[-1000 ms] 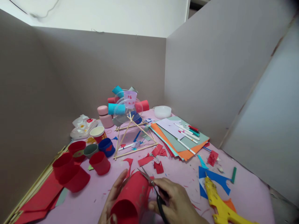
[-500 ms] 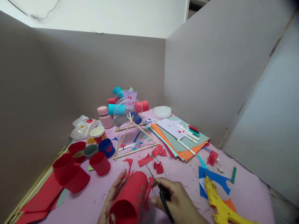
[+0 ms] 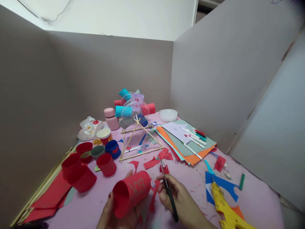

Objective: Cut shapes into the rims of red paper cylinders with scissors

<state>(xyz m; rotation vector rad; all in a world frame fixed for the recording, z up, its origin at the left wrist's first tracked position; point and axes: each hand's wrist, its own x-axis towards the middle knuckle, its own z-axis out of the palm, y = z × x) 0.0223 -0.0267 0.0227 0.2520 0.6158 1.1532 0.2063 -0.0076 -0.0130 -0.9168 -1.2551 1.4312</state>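
Observation:
Near the front edge, my left hand (image 3: 124,213) is wrapped around a red paper tube (image 3: 140,189) with pale marks drawn on its side. The tube lies tilted, its open end facing me and to the left. Just right of it, my right hand (image 3: 177,197) holds black-handled scissors (image 3: 170,198), blades pointing away from me and looking closed. The scissors are apart from the tube. Red paper scraps (image 3: 152,163) lie beyond both hands. A red paper cup sleeve (image 3: 106,164) stands to the left of the tube.
A stick frame (image 3: 140,154) bears a wheel of plastic discs and coloured tubes (image 3: 137,108) at the back. Coloured paper sheets with markers (image 3: 176,143) lie right of it. A yellow glue gun (image 3: 224,205) rests at front right. Several cups (image 3: 113,149) stand left.
My left hand has turned the red tube so its open end points more leftward and its drawn marks show. The scissors have swung upright, slightly away from the tube. The view has shifted slightly.

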